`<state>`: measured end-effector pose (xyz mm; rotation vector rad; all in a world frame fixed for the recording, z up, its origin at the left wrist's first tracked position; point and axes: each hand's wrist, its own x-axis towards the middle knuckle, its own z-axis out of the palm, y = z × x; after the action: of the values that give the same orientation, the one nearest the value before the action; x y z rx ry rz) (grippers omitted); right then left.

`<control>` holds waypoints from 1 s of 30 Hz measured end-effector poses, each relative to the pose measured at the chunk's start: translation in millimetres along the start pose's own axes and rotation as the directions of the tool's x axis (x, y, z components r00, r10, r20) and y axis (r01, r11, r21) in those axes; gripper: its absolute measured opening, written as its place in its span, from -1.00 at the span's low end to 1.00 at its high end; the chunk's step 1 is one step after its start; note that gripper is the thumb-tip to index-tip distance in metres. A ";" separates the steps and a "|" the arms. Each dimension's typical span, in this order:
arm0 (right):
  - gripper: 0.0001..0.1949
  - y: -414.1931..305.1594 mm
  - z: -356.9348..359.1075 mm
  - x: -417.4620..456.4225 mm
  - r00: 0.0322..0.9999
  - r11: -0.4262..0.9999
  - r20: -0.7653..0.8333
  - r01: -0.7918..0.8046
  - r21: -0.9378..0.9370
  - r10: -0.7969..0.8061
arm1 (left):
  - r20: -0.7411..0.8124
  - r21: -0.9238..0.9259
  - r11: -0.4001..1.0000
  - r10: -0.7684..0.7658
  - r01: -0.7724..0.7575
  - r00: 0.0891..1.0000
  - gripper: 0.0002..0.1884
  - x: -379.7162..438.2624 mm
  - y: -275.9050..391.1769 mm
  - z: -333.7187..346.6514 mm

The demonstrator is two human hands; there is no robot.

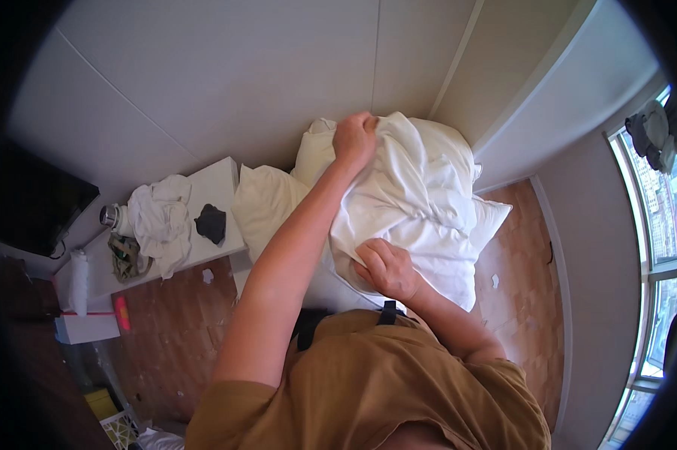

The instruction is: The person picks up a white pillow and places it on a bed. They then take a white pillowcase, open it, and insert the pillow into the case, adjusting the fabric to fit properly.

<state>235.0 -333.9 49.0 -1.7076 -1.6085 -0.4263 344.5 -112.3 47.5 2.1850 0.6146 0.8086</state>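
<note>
A crumpled white cloth cover point(406, 197) lies bunched over a pile of white pillows point(271, 202) in front of me. My left hand point(355, 140) grips the cover's far edge at the top of the pile, near the wall. Close to my body, my right hand point(388, 269) has its fingers curled around the near edge of the same cover, which is stretched between both hands. A pillow's corner point(493, 219) sticks out at the right of the pile. What lies under the cover is mostly hidden.
Left of the pile, a white low bench point(214, 180) holds crumpled white cloth point(161, 216), dark grey cloth point(210, 223) and a metal-capped bottle point(113, 216). A screen point(40, 202) stands far left. Walls rise behind the pile; a window point(654, 225) is on the right.
</note>
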 end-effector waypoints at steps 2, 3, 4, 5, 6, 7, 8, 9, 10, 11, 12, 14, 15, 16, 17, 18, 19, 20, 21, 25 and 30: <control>-0.68 -4.3 7.3 -1.0 1.000 0.999 0.011 0.015 0.031 -0.016 | -0.023 0.208 0.967 -0.143 0.145 0.989 -0.78 -1.2 -16.7 -2.9; -0.69 -6.7 10.6 2.5 0.999 0.997 0.013 0.044 0.055 -0.045 | -0.056 0.269 0.955 -0.116 0.127 0.992 -0.77 2.2 -64.7 -3.9; -0.71 -4.2 11.0 -2.0 0.999 0.999 0.041 0.014 0.030 -0.015 | 0.051 0.339 0.909 -0.274 0.241 0.960 -0.78 -1.0 -64.4 -13.1; -0.70 -4.1 10.4 -3.5 0.998 0.999 0.066 -0.001 0.037 -0.002 | 0.096 0.410 0.880 -0.303 0.239 0.948 -0.78 -4.7 -72.1 -25.6; -0.68 -4.8 10.7 -4.9 0.996 0.999 0.091 -0.018 0.051 0.013 | 0.133 0.366 0.915 -0.232 0.170 0.964 -0.79 -5.1 -72.2 -35.8; -0.66 -4.5 11.3 -5.3 0.993 0.997 0.116 -0.034 0.065 0.026 | 0.166 0.319 0.942 -0.159 0.100 0.973 -0.76 -6.3 -70.0 -41.4; -0.66 -3.2 12.2 -4.8 0.993 0.997 0.114 -0.026 0.073 0.018 | 0.116 0.144 0.987 0.053 -0.069 0.992 -0.74 -12.4 -64.6 -40.0; -0.66 -1.3 13.3 -5.7 0.994 0.997 0.108 -0.023 0.078 0.015 | 0.036 -0.025 0.967 0.255 -0.255 0.966 -0.70 -22.4 -26.7 -48.1; -0.66 -0.1 14.3 -7.0 0.994 0.997 0.104 -0.021 0.079 0.013 | 0.144 -0.085 0.921 0.389 -0.380 0.910 -0.61 -34.6 7.4 -56.4; -0.70 1.0 15.4 -3.7 0.997 0.998 0.082 0.001 0.066 -0.007 | 0.236 -0.149 0.861 0.509 -0.487 0.828 -0.52 -46.4 28.7 -61.1; -0.74 1.8 15.8 2.8 0.997 0.998 0.066 0.029 0.057 -0.032 | 0.306 -0.116 0.800 0.593 -0.589 0.745 -0.57 -56.3 31.6 -57.4; -0.79 1.0 14.0 7.2 0.997 0.997 0.058 0.054 0.057 -0.057 | 0.441 -0.069 0.699 0.661 -0.712 0.607 -0.66 -67.6 30.4 -47.5; -0.79 0.8 12.7 9.0 0.997 0.997 0.057 0.054 0.061 -0.057 | 0.501 -0.049 0.667 0.660 -0.744 0.559 -0.70 -69.4 28.6 -42.2; -0.79 2.3 12.1 10.6 0.996 0.996 0.060 0.057 0.063 -0.061 | 0.541 -0.012 0.694 0.610 -0.720 0.579 -0.74 -65.7 22.2 -33.5; -0.80 2.0 13.3 11.3 0.996 0.998 0.066 0.055 0.043 -0.058 | 0.577 0.027 0.718 0.557 -0.695 0.597 -0.78 -60.3 15.1 -26.0; -0.81 1.4 14.8 8.8 0.997 0.999 0.074 0.037 0.012 -0.038 | 0.433 0.062 0.695 0.628 -0.716 0.647 -0.87 -51.1 17.4 -20.0; -0.83 -1.8 16.2 6.4 0.996 1.000 0.087 0.025 -0.004 -0.024 | 0.388 0.085 0.726 0.607 -0.683 0.693 -0.88 -40.7 16.6 -18.6; -0.83 -1.1 14.0 7.1 0.994 1.000 0.107 0.004 -0.001 -0.004 | 0.342 0.107 0.755 0.583 -0.647 0.737 -0.88 -27.1 15.7 -17.3; -0.84 1.8 9.3 12.3 0.993 1.000 0.120 -0.013 0.004 0.012 | 0.294 0.134 0.779 0.559 -0.612 0.775 -0.87 -14.4 12.9 -16.8; -0.82 6.7 11.3 12.7 0.987 0.997 0.141 -0.075 0.036 0.070 | 0.161 0.226 0.894 0.357 -0.387 0.920 -0.76 8.7 -17.8 -16.6; -0.79 0.8 19.2 5.2 0.962 0.984 0.272 -0.068 0.164 0.021 | -0.069 0.206 0.926 0.337 -0.317 0.939 -0.41 -48.8 -28.6 -51.4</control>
<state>232.0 -316.7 39.4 -1.7212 -1.7377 -0.0294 269.7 -101.4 36.4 2.4749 0.3923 1.0812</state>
